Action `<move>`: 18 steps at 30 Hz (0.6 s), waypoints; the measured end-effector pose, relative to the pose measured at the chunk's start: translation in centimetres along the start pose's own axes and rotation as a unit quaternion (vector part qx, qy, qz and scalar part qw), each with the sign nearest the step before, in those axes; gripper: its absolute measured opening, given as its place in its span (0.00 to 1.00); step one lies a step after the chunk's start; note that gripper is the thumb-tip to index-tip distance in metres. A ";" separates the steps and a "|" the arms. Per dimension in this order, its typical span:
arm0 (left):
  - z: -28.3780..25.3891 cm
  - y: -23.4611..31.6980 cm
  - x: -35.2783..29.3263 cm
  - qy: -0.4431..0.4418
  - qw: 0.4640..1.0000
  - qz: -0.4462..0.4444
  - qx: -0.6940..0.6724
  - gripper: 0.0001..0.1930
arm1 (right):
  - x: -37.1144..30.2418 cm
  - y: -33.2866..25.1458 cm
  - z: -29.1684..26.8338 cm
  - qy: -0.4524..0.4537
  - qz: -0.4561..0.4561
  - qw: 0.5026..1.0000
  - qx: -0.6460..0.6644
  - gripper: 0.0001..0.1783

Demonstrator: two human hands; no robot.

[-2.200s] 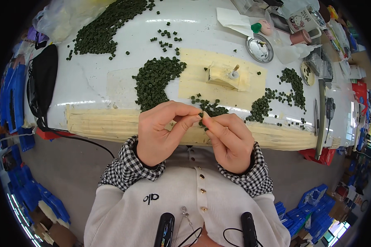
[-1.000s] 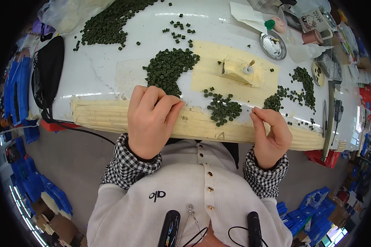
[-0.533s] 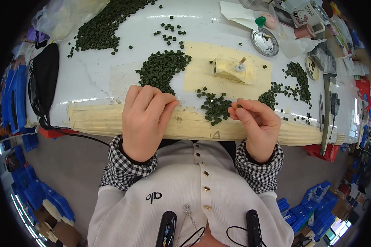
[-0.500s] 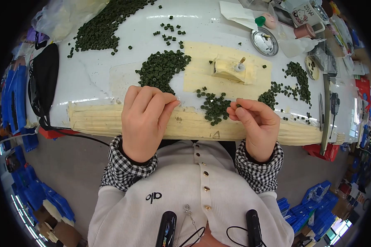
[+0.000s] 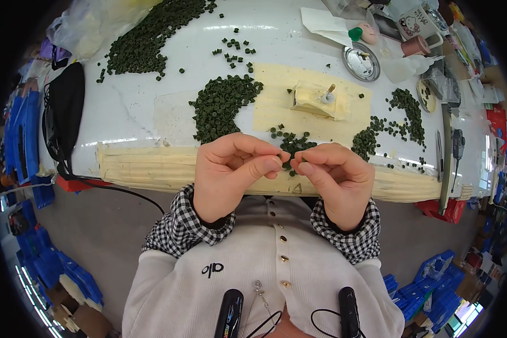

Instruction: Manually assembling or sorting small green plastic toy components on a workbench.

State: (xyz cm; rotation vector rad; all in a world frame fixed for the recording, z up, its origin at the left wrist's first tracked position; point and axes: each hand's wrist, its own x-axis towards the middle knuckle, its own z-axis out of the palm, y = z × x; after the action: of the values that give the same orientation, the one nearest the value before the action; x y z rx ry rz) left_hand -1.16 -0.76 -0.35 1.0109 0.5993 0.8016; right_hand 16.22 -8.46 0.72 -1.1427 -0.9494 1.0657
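While the left hand (image 5: 225,174) and the right hand (image 5: 341,183) were held close together above the front edge of the white surface (image 5: 118,110), their fingertips were brought almost tip to tip, though whether contact was made could not be told. Between the thumb and forefinger of the right hand, drawn together in a pinch, a small green piece (image 5: 304,160) was held, mostly covered by the fingers. The left thumb and forefinger were likewise drawn nearly together, but what was gripped there could not be told.

Just beyond the fingertips, and partly hidden by them, a loose cluster of green pieces (image 5: 299,142) was spread. Beside the left hand, a denser heap (image 5: 222,107) was piled, and beyond the right hand a scattered group (image 5: 365,143) was seen. A cream-wrapped block (image 5: 315,101) was set on a yellow sheet (image 5: 270,118) farther back.

Short dark lettering (image 5: 212,270) was carried on the chest of the pale garment (image 5: 248,248), upside down to the camera. Coloured lettering, too small to be made out, was borne by a black rod (image 5: 229,321) below. At far right, printed lettering and a cartoon figure were shown on a white mug (image 5: 412,25).
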 end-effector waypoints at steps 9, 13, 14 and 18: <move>0.4 -0.2 0.1 -0.010 1.000 -0.011 -0.013 0.10 | 0.6 0.6 0.3 0.015 -0.084 0.992 -0.095 0.09; 0.4 -0.3 0.2 -0.014 1.000 -0.004 -0.023 0.10 | 0.7 0.7 0.7 0.023 -0.087 0.992 -0.086 0.10; 0.4 -0.5 0.2 -0.017 1.000 0.006 -0.019 0.10 | 0.7 0.7 0.7 0.021 -0.087 0.992 -0.086 0.10; 0.9 -0.1 0.0 -0.002 0.999 -0.023 -0.030 0.10 | 0.6 0.9 1.0 0.021 -0.069 0.996 -0.054 0.10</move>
State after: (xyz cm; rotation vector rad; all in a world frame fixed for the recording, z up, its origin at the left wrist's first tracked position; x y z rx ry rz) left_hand -0.37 -1.25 -0.09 0.9409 0.5912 0.7719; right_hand 15.23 -7.59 -0.01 -1.1659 -1.0472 0.8844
